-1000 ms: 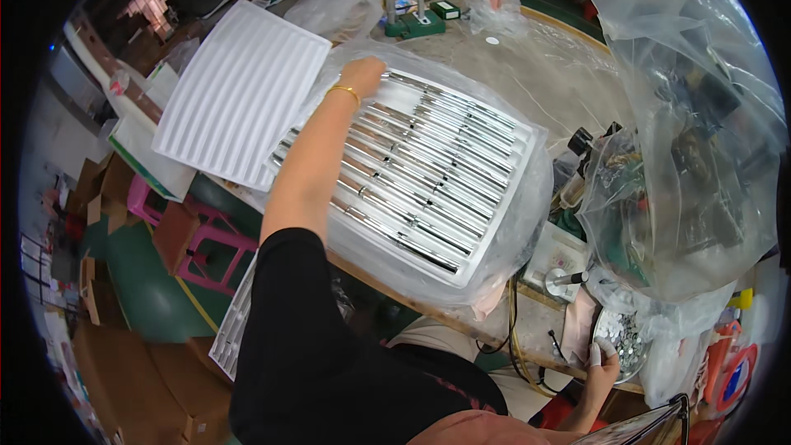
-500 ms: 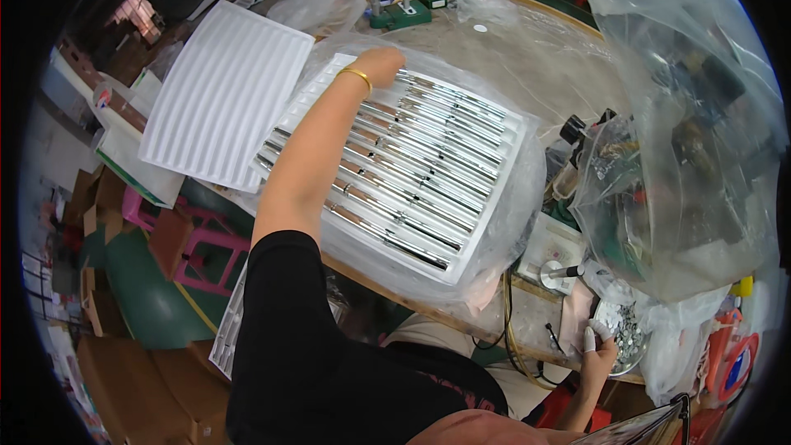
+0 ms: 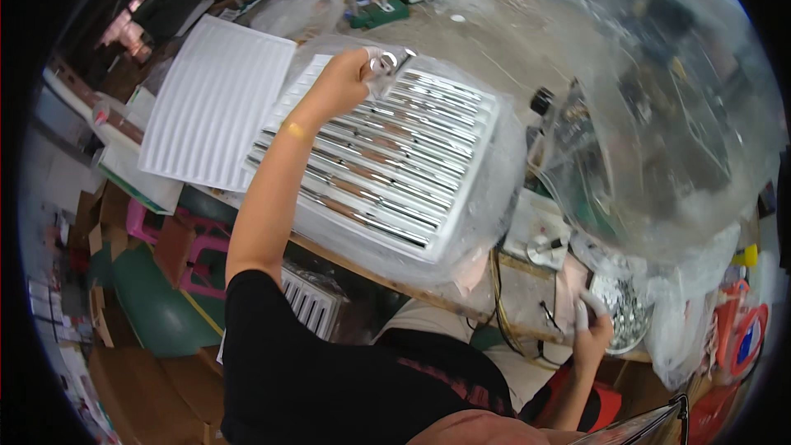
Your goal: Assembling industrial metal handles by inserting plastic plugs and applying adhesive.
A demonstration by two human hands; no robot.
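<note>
Left hand (image 3: 339,84) gripping chrome tubes (image 3: 386,61) above the tray's (image 3: 471,183) far side, right hand (image 3: 595,331) near right, by metal bits (image 3: 629,318), hold unclear

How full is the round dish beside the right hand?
Not empty: small silvery parts cover most of the round dish, beside the right hand. How deep they lie, I cannot tell.

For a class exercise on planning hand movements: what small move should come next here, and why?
Perhaps bring the shiny metal part towards the right hand: the left hand grips it over the white tray, while the right is beside small silvery pieces.
</note>
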